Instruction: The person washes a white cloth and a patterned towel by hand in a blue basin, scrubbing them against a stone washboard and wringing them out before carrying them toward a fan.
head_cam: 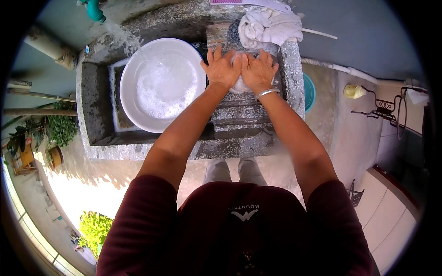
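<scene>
My left hand (222, 69) and my right hand (258, 70) press side by side, fingers spread, on a wet white cloth (240, 86) that they partly cover. The cloth lies on the ridged washboard part of a concrete sink (241, 115). A metal bangle (267, 93) is on my right wrist. Beside my left hand, a white basin (127, 93) of sudsy water (165, 86) sits in the sink's trough. Beyond my right hand, a crumpled white towel (271, 27) rests at the sink's back right corner.
Water runs from a teal tap (94, 10) at the back left. A brush with pink bristles (255, 3) lies on the back ledge. A teal bucket (309, 92) stands right of the sink, with a yellowish bottle (354, 91) farther right. Potted plants (62, 129) are at the left.
</scene>
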A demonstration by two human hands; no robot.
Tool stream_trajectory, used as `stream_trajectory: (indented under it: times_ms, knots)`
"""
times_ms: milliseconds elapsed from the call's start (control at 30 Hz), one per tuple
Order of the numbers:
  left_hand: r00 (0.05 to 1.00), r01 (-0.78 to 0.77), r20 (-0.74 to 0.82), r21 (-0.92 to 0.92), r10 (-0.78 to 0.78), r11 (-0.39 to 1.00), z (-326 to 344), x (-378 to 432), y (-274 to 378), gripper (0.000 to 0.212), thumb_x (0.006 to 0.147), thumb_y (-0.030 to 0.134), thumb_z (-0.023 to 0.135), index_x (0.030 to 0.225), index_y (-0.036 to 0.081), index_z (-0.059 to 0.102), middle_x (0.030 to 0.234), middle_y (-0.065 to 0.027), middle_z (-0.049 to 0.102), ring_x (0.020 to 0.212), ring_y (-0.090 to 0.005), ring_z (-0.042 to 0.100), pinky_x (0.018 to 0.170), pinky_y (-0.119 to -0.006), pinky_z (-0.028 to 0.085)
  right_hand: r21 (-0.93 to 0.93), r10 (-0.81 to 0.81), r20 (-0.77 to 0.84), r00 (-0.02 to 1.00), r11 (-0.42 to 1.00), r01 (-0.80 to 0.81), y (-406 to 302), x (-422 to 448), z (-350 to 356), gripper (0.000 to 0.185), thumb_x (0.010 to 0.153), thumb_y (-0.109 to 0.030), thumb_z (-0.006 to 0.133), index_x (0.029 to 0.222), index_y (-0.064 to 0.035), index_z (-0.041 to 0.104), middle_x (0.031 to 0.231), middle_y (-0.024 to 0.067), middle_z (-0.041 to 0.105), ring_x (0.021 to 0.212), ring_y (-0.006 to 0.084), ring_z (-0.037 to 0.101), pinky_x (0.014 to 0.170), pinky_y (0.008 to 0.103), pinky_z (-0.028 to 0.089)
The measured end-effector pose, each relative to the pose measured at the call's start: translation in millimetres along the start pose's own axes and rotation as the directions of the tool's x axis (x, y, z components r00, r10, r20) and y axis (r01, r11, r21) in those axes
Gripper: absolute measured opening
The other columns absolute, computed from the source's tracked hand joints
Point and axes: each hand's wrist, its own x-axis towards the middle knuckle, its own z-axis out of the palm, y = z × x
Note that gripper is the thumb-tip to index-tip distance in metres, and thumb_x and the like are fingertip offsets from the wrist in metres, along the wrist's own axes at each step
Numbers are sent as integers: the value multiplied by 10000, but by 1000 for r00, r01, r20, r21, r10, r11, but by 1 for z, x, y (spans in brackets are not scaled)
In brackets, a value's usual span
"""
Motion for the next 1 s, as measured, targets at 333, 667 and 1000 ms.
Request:
stream_trajectory:
  times_ms: [333, 667, 1000]
  knots:
    - [998, -66, -43, -542, 51, 838, -12, -60, 12, 234, 794, 234, 440, 803, 36, 565, 929, -147, 536, 936, -299, 443, 850, -387, 259, 264, -58, -88, 994, 961, 79, 1, -76, -16, 256, 770, -254, 403, 759, -34, 534, 901, 115, 475, 887, 303, 417, 723, 426, 297]
    - [960, -203, 48, -560, 276, 803, -8, -22, -2, 194, 743, 142, 433, 586, 33, 465, 616, -119, 480, 589, -312, 457, 557, -377, 328, 376, -423, 26, 906, 843, 384, 21, -25, -17, 137, 723, -150, 442, 631, -70, 505, 655, 63, 440, 633, 252, 429, 558, 371, 318]
    - [902, -193, 225, -552, 368, 811, -16, -4, -18, 314, 762, 339, 476, 742, 31, 536, 756, -155, 534, 740, -334, 509, 681, -388, 396, 735, -338, 246, 909, 676, 52, 39, 1, -25, 185, 766, -143, 428, 749, 14, 523, 783, 123, 532, 788, 269, 510, 717, 324, 382]
